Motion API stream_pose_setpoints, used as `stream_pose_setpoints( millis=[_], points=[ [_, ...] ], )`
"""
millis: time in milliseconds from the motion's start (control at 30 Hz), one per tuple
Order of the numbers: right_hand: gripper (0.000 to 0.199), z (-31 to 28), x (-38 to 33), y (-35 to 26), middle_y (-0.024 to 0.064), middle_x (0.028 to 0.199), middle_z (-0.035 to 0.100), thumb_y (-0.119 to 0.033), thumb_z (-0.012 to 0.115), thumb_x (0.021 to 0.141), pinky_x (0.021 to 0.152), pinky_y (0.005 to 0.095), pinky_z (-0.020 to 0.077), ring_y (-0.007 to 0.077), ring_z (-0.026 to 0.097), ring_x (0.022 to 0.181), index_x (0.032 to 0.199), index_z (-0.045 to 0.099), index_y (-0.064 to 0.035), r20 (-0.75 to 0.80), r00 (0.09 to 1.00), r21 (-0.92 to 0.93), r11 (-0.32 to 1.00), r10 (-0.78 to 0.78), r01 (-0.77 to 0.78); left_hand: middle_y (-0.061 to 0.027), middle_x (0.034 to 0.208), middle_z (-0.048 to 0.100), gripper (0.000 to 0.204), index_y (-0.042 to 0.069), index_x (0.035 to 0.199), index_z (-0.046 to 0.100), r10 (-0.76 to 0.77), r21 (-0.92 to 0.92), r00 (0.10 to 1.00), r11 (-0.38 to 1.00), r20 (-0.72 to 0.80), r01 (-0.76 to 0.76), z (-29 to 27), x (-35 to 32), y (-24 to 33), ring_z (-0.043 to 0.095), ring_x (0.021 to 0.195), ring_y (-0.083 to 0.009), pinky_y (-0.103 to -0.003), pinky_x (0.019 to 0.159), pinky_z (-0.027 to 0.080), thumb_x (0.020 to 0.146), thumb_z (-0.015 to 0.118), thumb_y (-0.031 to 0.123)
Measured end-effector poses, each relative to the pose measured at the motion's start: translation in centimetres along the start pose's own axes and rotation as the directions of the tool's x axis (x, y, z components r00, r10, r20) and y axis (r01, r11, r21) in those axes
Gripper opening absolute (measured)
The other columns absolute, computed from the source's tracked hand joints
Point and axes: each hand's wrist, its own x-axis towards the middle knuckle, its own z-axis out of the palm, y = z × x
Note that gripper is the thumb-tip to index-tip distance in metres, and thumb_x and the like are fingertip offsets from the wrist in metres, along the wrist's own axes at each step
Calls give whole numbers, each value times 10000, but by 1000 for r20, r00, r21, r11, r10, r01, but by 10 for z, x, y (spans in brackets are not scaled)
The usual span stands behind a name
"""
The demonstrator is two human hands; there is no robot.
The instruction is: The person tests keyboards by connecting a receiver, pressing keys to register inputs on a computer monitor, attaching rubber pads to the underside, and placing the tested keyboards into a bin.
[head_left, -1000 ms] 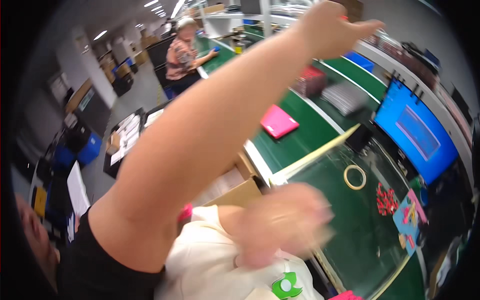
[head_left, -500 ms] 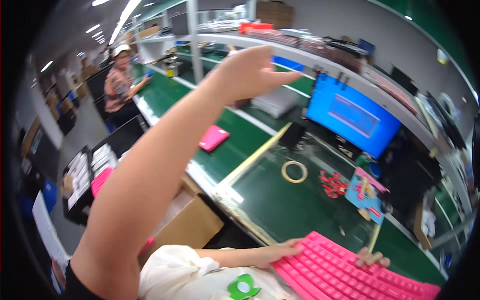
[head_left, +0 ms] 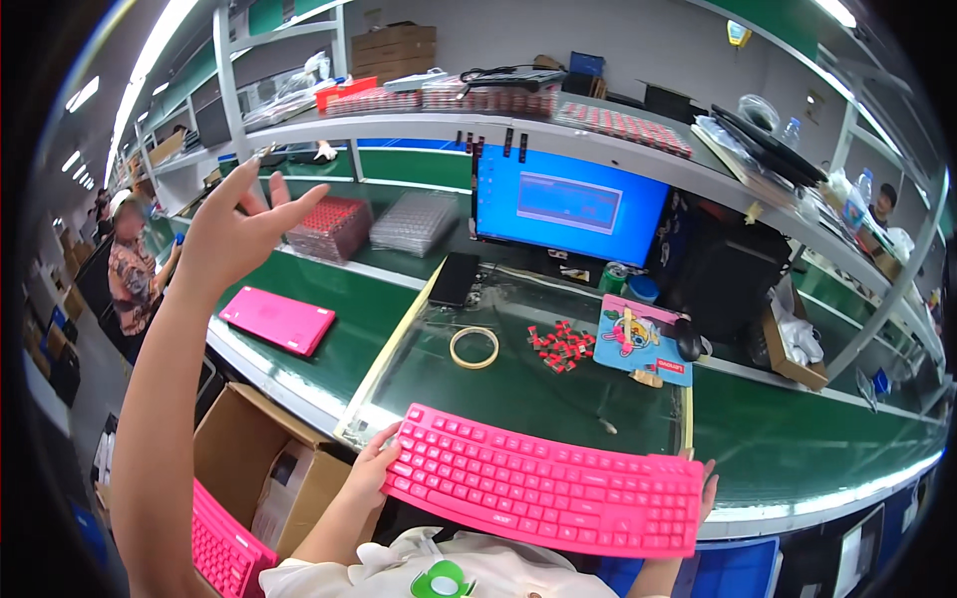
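Note:
A bright pink keyboard is held in front of my body, keys up and slightly tilted. My left hand grips its left end, with the fingers at the edge. At the right end my right hand is closed around the side, mostly hidden behind the keyboard. Another person's bare arm rises close by on the left, its hand raised with fingers apart. Beyond the keyboard, the bench mat carries a roll of tape and a heap of small red pieces.
A monitor with a blue screen stands at the back under a loaded shelf. A mouse lies by a colourful mouse pad. At left are a flat pink item, an open carton and another pink keyboard.
The view has swung to the right and levelled. My right hand has shifted from the keyboard's far edge to its right end. The other person's arm now appears farther left.

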Motion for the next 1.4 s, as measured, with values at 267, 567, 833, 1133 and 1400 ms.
stream_pose_setpoints(
  millis=[267,567,833,1133,1400],
  points=[
    [237,-78,4,0,115,1113,580,-79,464,885,903,285,405,199,543,1024,1106,538,-34,128,949,-779,563,-286,275,-51,1021,632,303,35,1146,573,560,663,810,541,176,-518,42,99,86,581,823,-132,-228,742,463,883,582,187],
    [174,-91,10,26,123,1036,644,-83,590,830,801,306,475,242,617,869,982,658,-30,438,807,-838,146,-397,526,-140,1062,626,526,38,1164,511,495,143,835,833,240,-535,258,289,294,555,882,-244,-345,674,461,881,487,480],
    [178,-56,-1,8,80,915,666,-111,569,849,777,279,472,216,615,828,993,644,-37,-2,956,-973,221,-294,66,-186,994,622,389,-18,1109,507,437,-337,885,867,159,-368,320,325,335,614,836,-298,-387,685,536,865,559,281],
    [181,-52,-3,12,82,888,667,-136,580,857,760,273,477,200,627,805,992,638,-31,20,979,-931,353,-204,93,-177,958,624,239,-52,1040,519,622,-628,695,713,360,-313,229,205,312,630,843,-263,-349,755,548,829,528,60],
    [231,-166,64,6,112,912,663,-199,602,851,796,306,464,249,599,846,981,646,-13,90,981,-975,184,-171,121,-184,1006,611,374,-84,1120,481,777,-626,599,567,191,-536,122,21,264,621,888,-270,-349,777,537,761,520,15]
  ],
)
